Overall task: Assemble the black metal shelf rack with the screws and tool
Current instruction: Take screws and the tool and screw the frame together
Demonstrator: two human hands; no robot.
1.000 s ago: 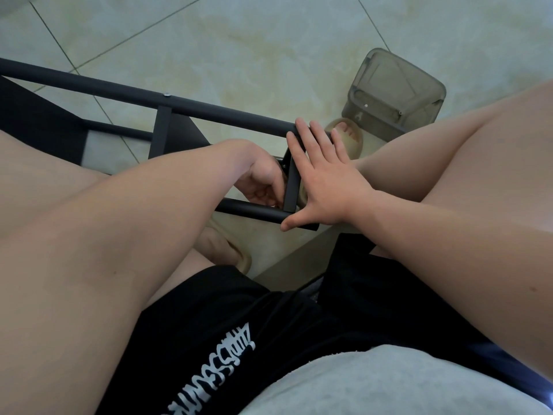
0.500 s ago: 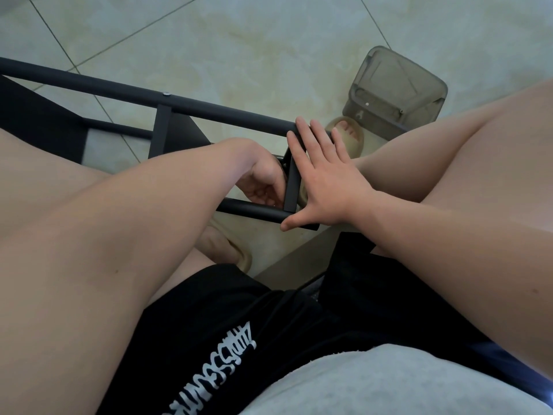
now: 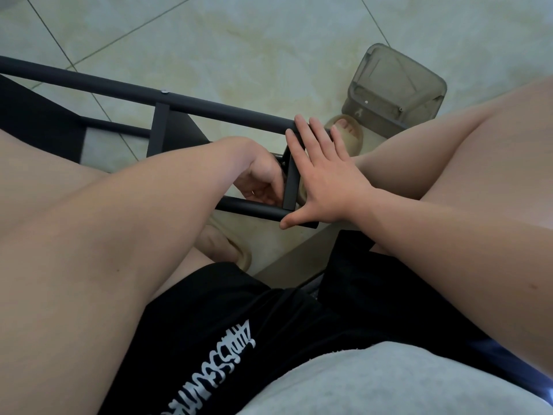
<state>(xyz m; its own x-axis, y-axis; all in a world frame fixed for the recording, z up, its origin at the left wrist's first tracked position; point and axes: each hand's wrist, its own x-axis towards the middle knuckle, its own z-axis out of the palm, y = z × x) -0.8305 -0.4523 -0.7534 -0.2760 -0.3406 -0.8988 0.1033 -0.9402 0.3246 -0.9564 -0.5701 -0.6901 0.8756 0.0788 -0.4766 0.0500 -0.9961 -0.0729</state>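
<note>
The right hand (image 3: pixel 326 187) lies flat, fingers straight and together. Its palm presses against the outer face of the short flat end bar (image 3: pixel 291 187) of the black metal shelf rack (image 3: pixel 209 107), with the fingertips reaching the rack's long upper tube and the thumb spread along the lower tube (image 3: pixel 248 208).

The left hand (image 3: pixel 263 181) sits just across that end bar, on its inner side. Its fingers are curled in toward the bar, and whether they pinch a screw or tool cannot be told.

The rack lies on its side on the pale tiled floor (image 3: pixel 239 40), running away to the left of both hands. A small silver screw head (image 3: pixel 164 91) shows on the upper tube, well left of the hands.

Just beyond the right fingertips is a beige slipper (image 3: pixel 347 136), and past it stands a smoky translucent plastic container (image 3: pixel 395 88).
</note>
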